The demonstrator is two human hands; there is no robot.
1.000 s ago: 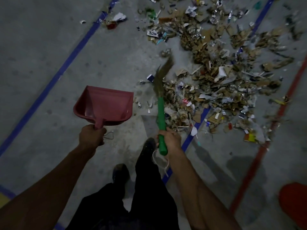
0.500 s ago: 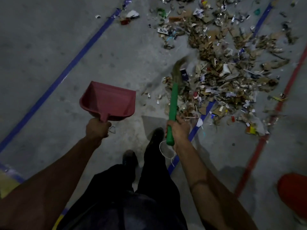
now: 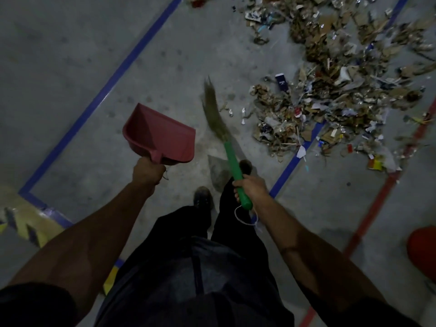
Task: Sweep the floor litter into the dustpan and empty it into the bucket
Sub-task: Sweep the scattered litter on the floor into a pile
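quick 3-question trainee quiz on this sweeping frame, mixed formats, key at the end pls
1. True or false: the dustpan already holds litter.
2. Multiple choice: the right hand grips A) the broom by its green handle, B) the red bucket, C) nothing.
3. Fill in: the broom's bristles lie between the dustpan and the ____ pile.

Key:
1. False. The pan looks empty, and the left hand holds it by its handle.
2. A.
3. Litter. The bristles are on the bare floor, left of the pile's edge.
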